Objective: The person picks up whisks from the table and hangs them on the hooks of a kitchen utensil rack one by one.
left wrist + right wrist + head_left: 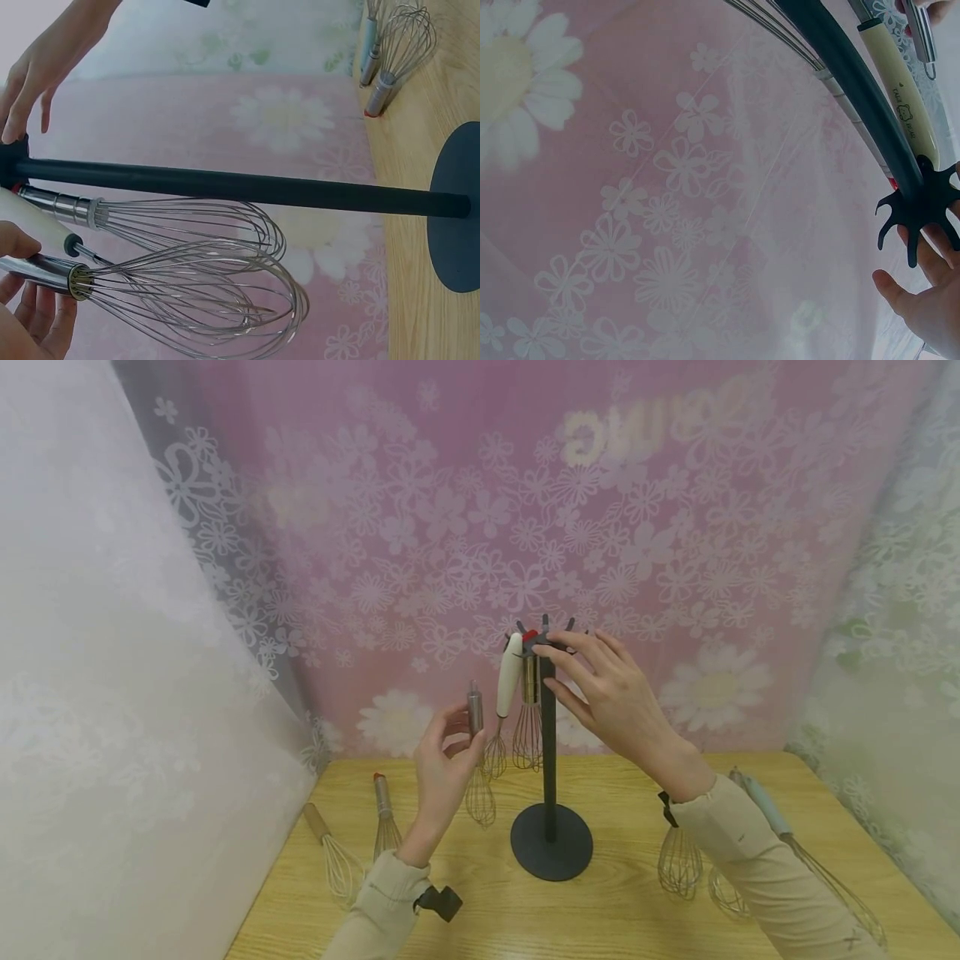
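My left hand (pixel 442 764) grips a steel-handled whisk (pixel 475 714) by its handle, loop end up and wires hanging down, just left of a black hook stand (pixel 550 752). Two whisks hang from the stand's hooks: one with a cream-white handle (pixel 509 678) and one with a steel handle and red tip (pixel 531 681). At the stand's top, my right hand (pixel 615 697) has its fingers extended against the hooked head (pixel 922 195), thumb held apart. The held whisk's wires (pixel 202 300) overlap the hanging ones in the left wrist view.
On the table's left lie a wooden-handled whisk (pixel 317 821) and a red-tipped steel whisk (pixel 383 797). On the right, partly behind my right sleeve, are several more whisks, one with a pale blue handle (pixel 768 806). A floral curtain (pixel 450 527) stands behind.
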Demonstrator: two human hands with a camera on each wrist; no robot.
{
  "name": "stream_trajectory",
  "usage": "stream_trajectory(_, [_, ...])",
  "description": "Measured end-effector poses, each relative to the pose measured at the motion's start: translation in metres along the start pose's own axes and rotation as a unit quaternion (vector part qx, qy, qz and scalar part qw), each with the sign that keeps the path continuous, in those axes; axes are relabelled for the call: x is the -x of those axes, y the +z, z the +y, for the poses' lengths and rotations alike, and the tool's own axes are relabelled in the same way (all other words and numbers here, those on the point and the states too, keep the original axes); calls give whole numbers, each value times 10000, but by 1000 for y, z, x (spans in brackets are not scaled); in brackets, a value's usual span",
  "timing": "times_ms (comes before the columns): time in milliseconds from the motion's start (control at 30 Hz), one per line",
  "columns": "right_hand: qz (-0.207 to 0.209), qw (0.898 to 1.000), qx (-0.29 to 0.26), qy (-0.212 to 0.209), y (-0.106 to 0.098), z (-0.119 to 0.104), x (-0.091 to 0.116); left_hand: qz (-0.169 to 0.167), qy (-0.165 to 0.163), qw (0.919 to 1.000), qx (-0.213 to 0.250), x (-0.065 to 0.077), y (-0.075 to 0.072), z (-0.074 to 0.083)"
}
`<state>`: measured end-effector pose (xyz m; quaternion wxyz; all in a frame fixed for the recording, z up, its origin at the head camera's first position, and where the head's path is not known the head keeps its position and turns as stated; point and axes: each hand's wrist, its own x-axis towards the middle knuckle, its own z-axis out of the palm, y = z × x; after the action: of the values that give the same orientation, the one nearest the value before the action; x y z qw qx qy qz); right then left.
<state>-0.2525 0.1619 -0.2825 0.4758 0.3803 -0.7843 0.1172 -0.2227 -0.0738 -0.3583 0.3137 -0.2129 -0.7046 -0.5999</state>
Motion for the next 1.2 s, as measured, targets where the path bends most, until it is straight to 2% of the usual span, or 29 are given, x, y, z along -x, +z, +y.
stream_trajectory(200, [-7,10000,-3,-15,0,0,0,-13,235,9997,29,0,4,-21])
stream_trajectory(400, [-35,10000,-2,-12,0,0,1,-80,358,9993,100,-1,5,-19])
stream_trajectory(933, [-8,10000,-30,4,-1,0,0,-156,395,9989,201,-3,10,-9])
stream_trajectory(967, [-8,10000,-29,2,-1,0,0,-163,417,9988,192,-3,11,-8])
stream_trajectory(1200, [-7,10000,7,-12,-2,0,0,-181,475,9985,209,-5,11,34])
